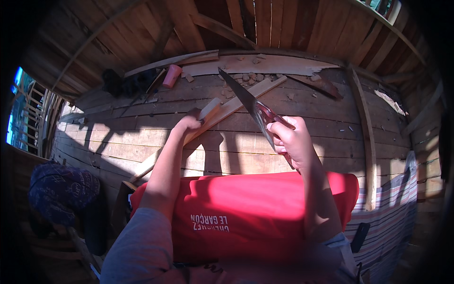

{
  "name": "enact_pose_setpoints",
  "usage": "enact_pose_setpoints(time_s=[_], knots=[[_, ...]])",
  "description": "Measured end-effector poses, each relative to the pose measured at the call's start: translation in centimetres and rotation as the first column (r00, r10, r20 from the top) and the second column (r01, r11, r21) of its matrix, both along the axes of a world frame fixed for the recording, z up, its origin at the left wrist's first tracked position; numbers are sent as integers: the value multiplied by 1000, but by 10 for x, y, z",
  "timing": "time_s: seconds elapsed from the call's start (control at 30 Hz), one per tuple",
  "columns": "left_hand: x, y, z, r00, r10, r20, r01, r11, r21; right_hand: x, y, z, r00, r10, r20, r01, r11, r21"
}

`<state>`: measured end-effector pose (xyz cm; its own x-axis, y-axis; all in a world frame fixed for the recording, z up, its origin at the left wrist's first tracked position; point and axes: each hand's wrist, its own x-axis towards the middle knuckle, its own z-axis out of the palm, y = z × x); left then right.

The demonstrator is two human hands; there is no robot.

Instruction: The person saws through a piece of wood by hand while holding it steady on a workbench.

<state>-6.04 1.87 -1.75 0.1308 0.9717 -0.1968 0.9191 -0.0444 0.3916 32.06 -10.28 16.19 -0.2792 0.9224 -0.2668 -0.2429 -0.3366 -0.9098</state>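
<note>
A handsaw (243, 98) is in my right hand (292, 139), its fingers wrapped round the dark reddish handle. The blade rises toward the upper left, its tip over the far part of the floor. My left hand (190, 120) is closed on a short piece of wood (209, 109), partly hidden by the hand. Beneath that piece a longer wooden batten (236, 102) runs diagonally from the lower left to the far middle. The saw blade appears apart from the short piece; its lower end is partly hidden behind my right hand.
Wood offcuts (253, 77) lie near a wide board (279, 65) by the far wall. A pink cup (172, 76) stands at the far left. Another person (64, 191) is at the lower left. A long beam (363, 137) and a striped cloth (390, 213) with a phone (360, 237) lie right.
</note>
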Motion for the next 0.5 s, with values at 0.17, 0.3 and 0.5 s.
enact_pose_setpoints(time_s=[0.17,0.3,0.5], knots=[[8,-1,-17,997,74,-33,-72,995,65,-17,8,-40,968,-54,247,13,986,165],[4,5,-15,996,76,-46,-75,997,21,-37,12,-56,962,-60,267,9,982,186],[19,4,-15,990,141,25,-142,989,49,-55,24,-81,961,-51,273,-5,980,200]])
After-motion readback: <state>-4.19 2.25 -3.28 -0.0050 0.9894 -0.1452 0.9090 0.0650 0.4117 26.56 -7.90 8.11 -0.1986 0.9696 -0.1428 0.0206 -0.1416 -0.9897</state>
